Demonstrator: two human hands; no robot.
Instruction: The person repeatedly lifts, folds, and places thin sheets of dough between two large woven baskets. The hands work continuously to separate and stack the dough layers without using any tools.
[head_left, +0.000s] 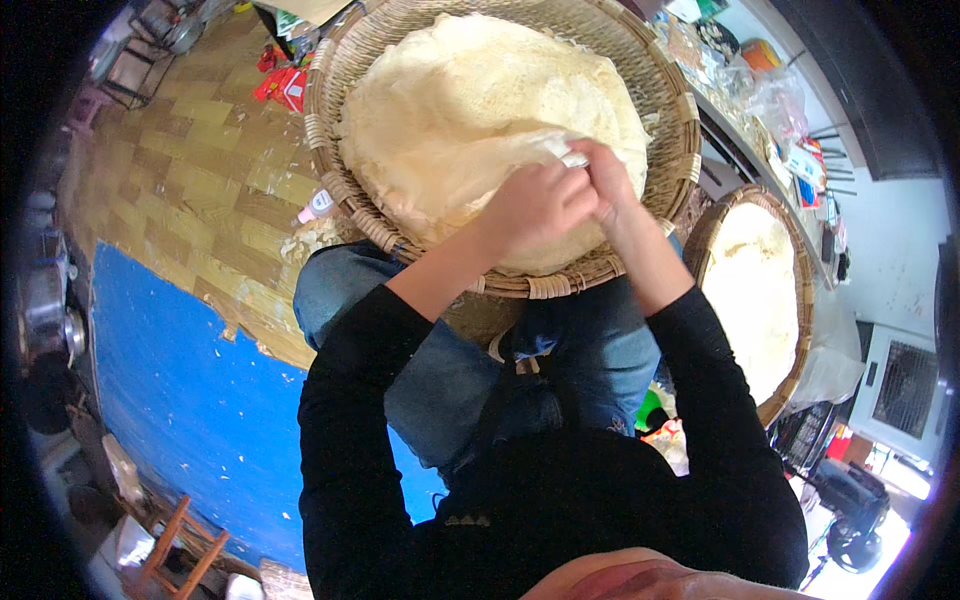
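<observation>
A large round woven wicker basket (664, 112) rests at my knees. In it lies a broad stack of thin, pale yellow flatbread sheets (480, 90). My right hand (609, 180) pinches the whitish raised edge of the top sheet (555, 142) near the stack's right side. Close against it, my left hand (541, 204) is curled, with its fingers at the same edge. That hand is slightly blurred and its fingertips are hidden. The sheet is drawn into folds that run leftward from my hands.
To the right stands a second round basket (804, 300) holding a pale, overexposed sheet (750, 300). Behind it runs a cluttered counter (739, 124). A pink-and-white bottle (315, 206) and red packaging (285, 86) lie on the wood-patterned floor (225, 157), beside a blue floor area (187, 375).
</observation>
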